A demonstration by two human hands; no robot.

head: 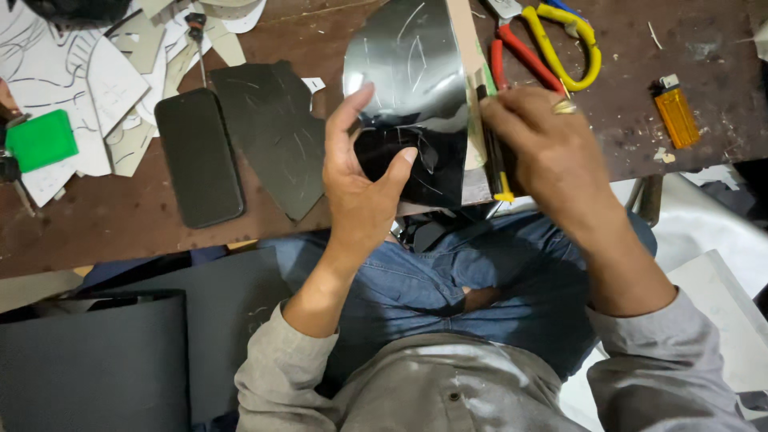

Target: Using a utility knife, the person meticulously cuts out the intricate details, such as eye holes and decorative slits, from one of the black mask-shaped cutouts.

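On table | phone left of glossy sheet | scissors, lighter right

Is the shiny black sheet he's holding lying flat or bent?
Bent. The shiny black sheet curves upward from the left hand, with light glaring across its bulge.

- Black sheet: glossy, smooth, mirror-like, faintly scratched.
- Table: worn brown wood, matt, scuffed.
- Phone: smooth dark glass.
- Scissors: shiny plastic handles.
- Lighter: translucent orange plastic.
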